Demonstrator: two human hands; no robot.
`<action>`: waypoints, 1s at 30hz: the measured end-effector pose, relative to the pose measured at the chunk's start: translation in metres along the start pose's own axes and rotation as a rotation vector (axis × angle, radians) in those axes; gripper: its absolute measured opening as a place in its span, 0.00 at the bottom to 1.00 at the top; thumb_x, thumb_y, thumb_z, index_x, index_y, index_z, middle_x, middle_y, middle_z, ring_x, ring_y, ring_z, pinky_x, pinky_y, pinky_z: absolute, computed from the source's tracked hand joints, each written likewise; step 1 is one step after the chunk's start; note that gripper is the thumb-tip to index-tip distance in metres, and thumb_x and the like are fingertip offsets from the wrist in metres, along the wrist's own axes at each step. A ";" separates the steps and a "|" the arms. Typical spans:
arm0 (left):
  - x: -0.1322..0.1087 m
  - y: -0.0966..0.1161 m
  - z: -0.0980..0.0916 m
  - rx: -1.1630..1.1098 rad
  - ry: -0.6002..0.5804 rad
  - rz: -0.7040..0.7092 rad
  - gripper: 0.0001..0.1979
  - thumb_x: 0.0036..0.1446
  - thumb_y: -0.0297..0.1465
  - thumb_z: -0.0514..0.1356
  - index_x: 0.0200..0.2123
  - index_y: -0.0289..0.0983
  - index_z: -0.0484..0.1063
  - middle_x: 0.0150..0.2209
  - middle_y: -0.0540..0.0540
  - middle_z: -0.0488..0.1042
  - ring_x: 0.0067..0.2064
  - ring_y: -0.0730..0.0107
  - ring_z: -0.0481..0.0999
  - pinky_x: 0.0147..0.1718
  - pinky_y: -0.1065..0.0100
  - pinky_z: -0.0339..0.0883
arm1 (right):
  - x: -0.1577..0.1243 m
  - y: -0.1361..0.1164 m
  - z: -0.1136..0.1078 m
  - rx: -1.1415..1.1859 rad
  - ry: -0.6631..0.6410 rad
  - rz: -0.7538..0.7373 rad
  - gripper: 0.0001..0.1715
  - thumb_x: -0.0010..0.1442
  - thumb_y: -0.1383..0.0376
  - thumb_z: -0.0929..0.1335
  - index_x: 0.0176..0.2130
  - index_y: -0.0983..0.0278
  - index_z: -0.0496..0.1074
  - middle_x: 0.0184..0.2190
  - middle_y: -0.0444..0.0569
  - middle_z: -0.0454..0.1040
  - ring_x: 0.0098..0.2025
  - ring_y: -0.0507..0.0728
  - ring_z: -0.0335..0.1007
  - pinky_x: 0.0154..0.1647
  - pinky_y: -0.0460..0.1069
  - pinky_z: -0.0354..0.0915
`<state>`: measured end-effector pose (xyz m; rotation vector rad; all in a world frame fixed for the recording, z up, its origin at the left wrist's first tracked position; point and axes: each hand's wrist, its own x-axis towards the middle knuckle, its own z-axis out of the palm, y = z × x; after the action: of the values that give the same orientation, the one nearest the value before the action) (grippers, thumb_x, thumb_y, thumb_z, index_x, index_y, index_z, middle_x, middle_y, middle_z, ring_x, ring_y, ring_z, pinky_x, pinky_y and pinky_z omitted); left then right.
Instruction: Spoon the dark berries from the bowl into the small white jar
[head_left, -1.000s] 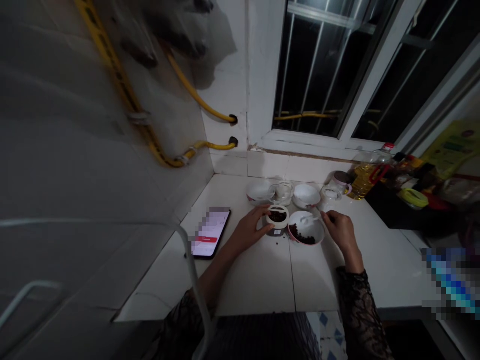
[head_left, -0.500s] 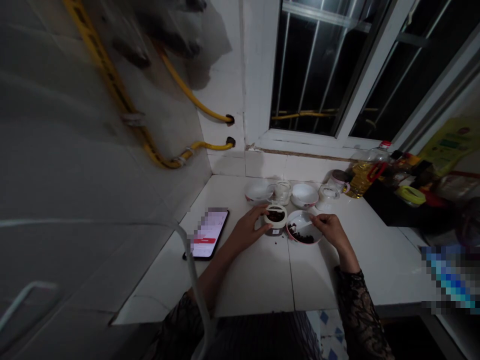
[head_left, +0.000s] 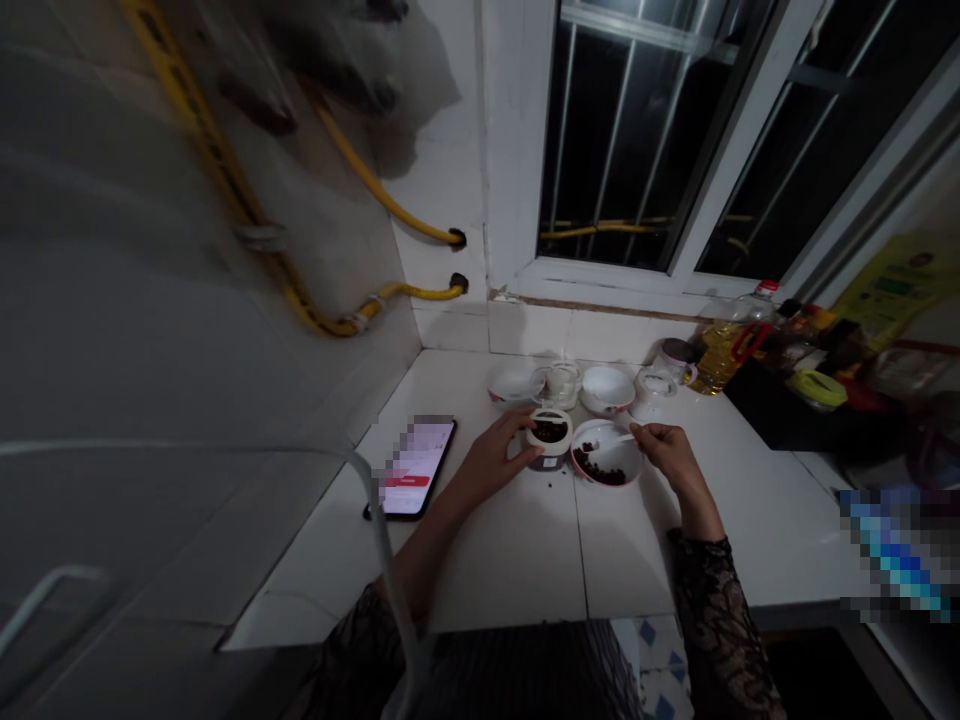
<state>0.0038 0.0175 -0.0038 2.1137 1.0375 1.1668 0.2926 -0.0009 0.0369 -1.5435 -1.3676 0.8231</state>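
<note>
My left hand (head_left: 499,452) grips the near-left side of a small jar (head_left: 550,460) with a pale rim, which holds dark peppercorn-like bits. In my right hand (head_left: 671,458), the fingers pinch the handle of a white spoon (head_left: 616,441). The spoon's bowl end lies inside a white bowl (head_left: 631,468) that stands just right of the jar. Dark, small grains (head_left: 600,472) are heaped along the bowl's near-left inside. A few stray grains lie on the counter in front of the jar.
Behind are two white bowls (head_left: 517,384) (head_left: 608,388), a clear jar (head_left: 562,382) and another jar (head_left: 655,392). A lit phone (head_left: 420,470) lies at left on the white counter (head_left: 510,560). An oil bottle (head_left: 718,350) stands back right. A pale curved rod (head_left: 386,540) crosses the near left.
My right hand has drawn the spoon slightly, so its tip sits farther back in the bowl, off the heap of grains. The left hand stays on the jar.
</note>
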 end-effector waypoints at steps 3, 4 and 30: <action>0.000 0.000 0.000 0.001 -0.001 -0.004 0.12 0.58 0.38 0.60 0.44 0.41 0.67 0.59 0.40 0.70 0.59 0.55 0.71 0.53 0.52 0.70 | 0.000 -0.001 -0.001 0.010 0.008 0.004 0.32 0.42 0.38 0.70 0.16 0.63 0.66 0.11 0.38 0.55 0.16 0.47 0.44 0.16 0.46 0.42; 0.000 0.000 0.000 0.002 0.000 -0.004 0.13 0.59 0.38 0.60 0.44 0.41 0.67 0.59 0.40 0.70 0.59 0.55 0.71 0.53 0.52 0.70 | 0.000 -0.001 -0.001 0.010 0.007 0.003 0.32 0.42 0.38 0.70 0.16 0.63 0.66 0.11 0.38 0.55 0.16 0.47 0.44 0.16 0.46 0.42; 0.000 -0.001 -0.001 0.017 -0.008 0.021 0.13 0.59 0.37 0.60 0.46 0.42 0.67 0.59 0.40 0.70 0.59 0.55 0.71 0.53 0.52 0.69 | -0.022 -0.024 0.056 -0.396 0.234 -0.742 0.23 0.67 0.54 0.61 0.27 0.63 0.72 0.23 0.48 0.72 0.26 0.52 0.66 0.30 0.46 0.60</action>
<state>0.0024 0.0184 -0.0042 2.1452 1.0271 1.1630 0.2292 -0.0125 0.0359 -1.2008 -1.8100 -0.0856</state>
